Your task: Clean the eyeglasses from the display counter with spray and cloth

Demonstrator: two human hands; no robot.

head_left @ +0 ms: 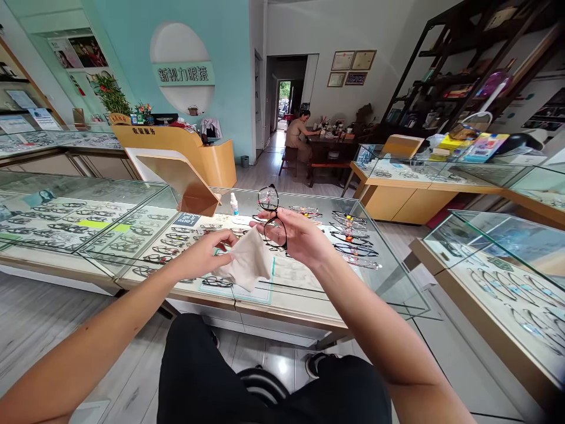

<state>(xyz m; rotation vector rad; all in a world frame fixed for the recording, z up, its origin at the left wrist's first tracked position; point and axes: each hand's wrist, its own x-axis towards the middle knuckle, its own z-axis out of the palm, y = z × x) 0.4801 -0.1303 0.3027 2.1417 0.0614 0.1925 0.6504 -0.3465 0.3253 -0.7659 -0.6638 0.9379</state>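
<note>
My right hand [301, 234] is closed on a pair of dark-rimmed eyeglasses [268, 199], held on edge above the glass counter with one lens over the other. A pale beige cloth [249, 259] hangs from my left hand [210, 252], its fingers pinching the cloth's left side. The cloth's right edge comes close to the lower lens; whether they touch I cannot tell. Below the cloth, another pair of glasses [217, 282] lies on a teal-edged sheet [265, 293]. Behind my hands a small white spray bottle [233, 205] stands upright on the counter.
Beneath me is a glass display counter [309, 297] with rows of eyeglass frames [353, 238]. A tilted mirror-like board [185, 182] stands at its back left. More showcases [503, 282] are on the right. A seated person [298, 136] is at a dark table far back.
</note>
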